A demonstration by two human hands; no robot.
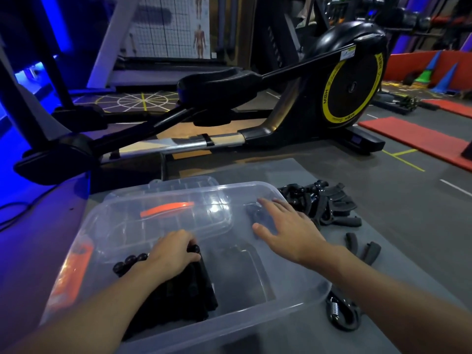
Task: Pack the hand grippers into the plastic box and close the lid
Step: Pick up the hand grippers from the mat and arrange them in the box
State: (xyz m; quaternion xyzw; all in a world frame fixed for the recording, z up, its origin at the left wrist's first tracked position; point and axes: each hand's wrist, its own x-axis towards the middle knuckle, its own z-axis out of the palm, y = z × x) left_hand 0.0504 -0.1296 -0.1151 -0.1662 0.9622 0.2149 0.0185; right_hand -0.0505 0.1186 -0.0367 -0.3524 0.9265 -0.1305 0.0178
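A clear plastic box (293, 300) sits on the grey mat in front of me. Its clear lid (163, 200) with an orange latch leans at the box's far left. Several black hand grippers (194, 287) are stacked in the left half of the box. My left hand (173, 251) is inside the box, fingers curled over the top of that stack. My right hand (286, 226) hovers over the box's far right corner, fingers spread and holding nothing. A pile of black hand grippers (329, 203) lies on the mat just beyond it.
One hand gripper (341, 312) with a steel spring lies by the box's right side. Two loose foam handles (362, 246) lie further right. A black elliptical trainer (255, 98) stands close behind the mat. Red mats (419, 139) lie at the right.
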